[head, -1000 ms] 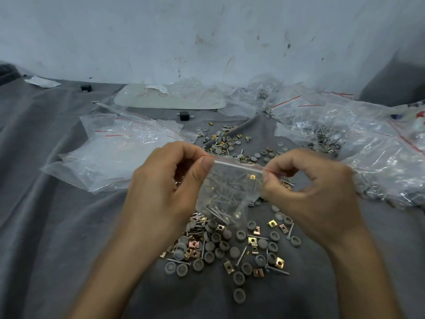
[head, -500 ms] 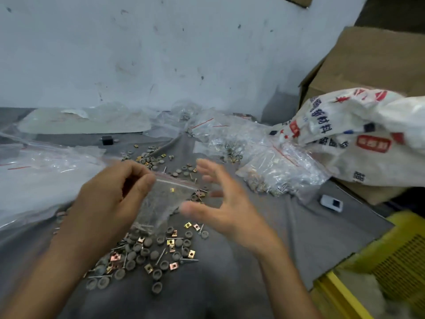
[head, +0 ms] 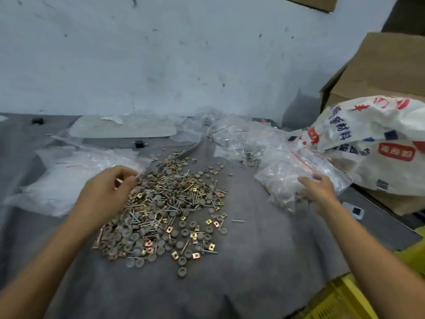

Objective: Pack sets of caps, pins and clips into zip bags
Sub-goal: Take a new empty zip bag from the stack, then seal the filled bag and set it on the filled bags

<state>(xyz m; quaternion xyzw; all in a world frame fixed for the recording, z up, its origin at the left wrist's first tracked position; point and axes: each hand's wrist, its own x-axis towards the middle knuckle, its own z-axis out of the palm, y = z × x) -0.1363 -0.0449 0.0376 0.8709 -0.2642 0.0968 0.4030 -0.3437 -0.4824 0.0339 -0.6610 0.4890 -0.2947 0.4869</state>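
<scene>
Matt grey cloth (head: 253,272) underlies all. Centre: dull grey caps (head: 182,271), bright metal pins (head: 238,221), brassy metal clips (head: 196,256). Glossy clear plastic zip bags (head: 69,176) at 9 and 2 o'clock; matt cardboard box (head: 379,72) at 2.

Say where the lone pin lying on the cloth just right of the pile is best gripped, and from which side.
Probably pinch the lone pin mid-shaft from straight above, across its width: it lies flat, roughly left to right, on the grey cloth, clear of the pile.
</scene>
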